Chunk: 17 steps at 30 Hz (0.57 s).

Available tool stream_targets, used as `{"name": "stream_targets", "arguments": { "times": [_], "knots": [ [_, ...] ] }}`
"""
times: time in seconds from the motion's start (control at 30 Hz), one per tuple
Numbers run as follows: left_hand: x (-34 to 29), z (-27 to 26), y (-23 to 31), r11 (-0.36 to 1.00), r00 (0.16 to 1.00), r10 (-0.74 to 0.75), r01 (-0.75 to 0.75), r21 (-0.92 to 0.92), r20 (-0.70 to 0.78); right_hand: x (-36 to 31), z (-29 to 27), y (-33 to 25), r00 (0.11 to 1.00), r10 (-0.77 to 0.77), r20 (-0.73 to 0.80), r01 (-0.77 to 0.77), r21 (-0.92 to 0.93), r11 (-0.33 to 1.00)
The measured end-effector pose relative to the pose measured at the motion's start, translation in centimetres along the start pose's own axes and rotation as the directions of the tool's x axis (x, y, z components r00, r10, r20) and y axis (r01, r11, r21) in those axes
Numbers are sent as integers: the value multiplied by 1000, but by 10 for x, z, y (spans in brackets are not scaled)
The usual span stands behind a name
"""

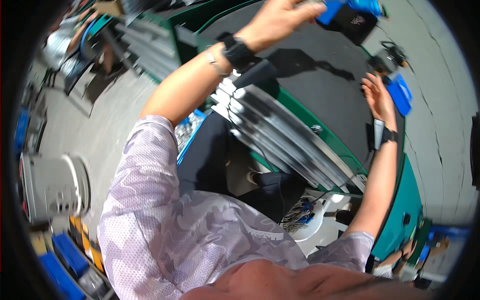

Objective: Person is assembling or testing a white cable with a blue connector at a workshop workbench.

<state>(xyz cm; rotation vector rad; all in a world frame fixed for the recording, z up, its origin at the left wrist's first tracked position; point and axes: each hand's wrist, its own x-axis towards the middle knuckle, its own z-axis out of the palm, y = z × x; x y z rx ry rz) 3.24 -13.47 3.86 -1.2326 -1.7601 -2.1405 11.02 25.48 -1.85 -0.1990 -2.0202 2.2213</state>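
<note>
My left hand (284,22) reaches across to the far side of the dark-topped workbench (320,100). Its thumb lies beside a blue bin (331,11), and the picture's upper edge cuts off its other fingers, so whatever it may hold is hidden. On the right, my right hand (381,100) is raised over the bench edge, its fingers loosely bent and apart, with nothing seen in them. Just beyond that hand are a blue tray (401,95) and a dark object (382,65) that is too blurred to name.
Metal bars (285,135) run along the bench's green near side. A white bucket (312,225) with cables or wires stands below by my legs, and a blue-rimmed bin (192,131) of small parts is at my left. Other people sit at upper left and lower right.
</note>
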Motion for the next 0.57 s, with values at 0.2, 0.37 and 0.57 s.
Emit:
{"name": "stream_targets", "arguments": {
  "times": [0.2,0.37,0.57],
  "knots": [
    [-185,-175,15,860,837,122,179,477,-533,-10,24,-6,999,40,13,-37,-187,982],
    [-414,-266,-71,636,432,-280,752,172,-857,-22,39,-16,998,26,65,-4,-318,948],
    [-675,-287,-211,110,9,-775,987,-121,-632,-4,49,2,995,72,74,-37,-401,915]
  ]
}}
